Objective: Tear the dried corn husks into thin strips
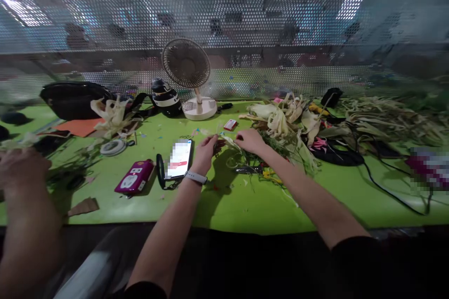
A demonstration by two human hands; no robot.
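Note:
My left hand [205, 152], with a pale band on its wrist, is closed in a pinch on a thin whitish-green strip of corn husk [229, 141]. My right hand [250, 142] has curled fingers pinching the strip's other side; its fingertips are small and partly hidden. Below the hands lie a dark slim tool [247, 169] and a yellow-handled tool [271, 176]. A heap of dried corn husks [275, 119] and green stalks sits just beyond my right hand. To the left of my left hand lies a lit phone [179, 159].
A fan [199, 108] and a dark bottle [166, 98] stand at the back, before a perforated metal screen [245, 32]. A purple device [136, 177], tape roll [112, 147] and red-white box [230, 124] lie on the green table [224, 210]. Another person's hand [23, 168] works at left.

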